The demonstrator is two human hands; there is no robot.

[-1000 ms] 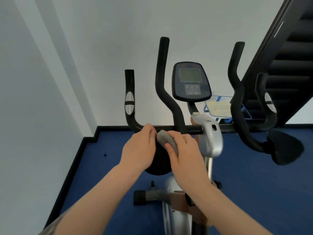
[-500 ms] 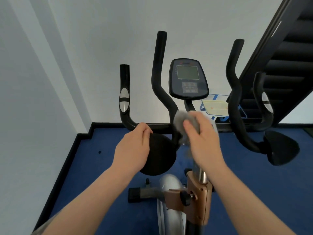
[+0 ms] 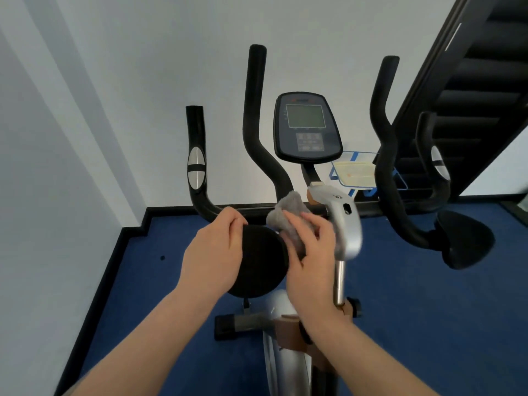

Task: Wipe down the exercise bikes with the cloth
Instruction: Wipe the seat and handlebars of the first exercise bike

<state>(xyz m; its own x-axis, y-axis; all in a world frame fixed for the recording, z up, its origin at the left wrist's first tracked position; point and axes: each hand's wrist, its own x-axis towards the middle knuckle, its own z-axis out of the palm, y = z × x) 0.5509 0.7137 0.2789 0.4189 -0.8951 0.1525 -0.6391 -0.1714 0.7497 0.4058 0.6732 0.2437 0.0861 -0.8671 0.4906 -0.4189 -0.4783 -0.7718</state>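
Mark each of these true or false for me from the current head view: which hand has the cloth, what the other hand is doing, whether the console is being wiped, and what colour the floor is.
1. The right hand holds the grey cloth. True.
2. The left hand hangs free, touching nothing. False: it holds the edge of the round black pad.
3. The cloth is pressed on the console screen. False: it sits lower, at the foot of the black handlebar.
4. The floor is blue. True.
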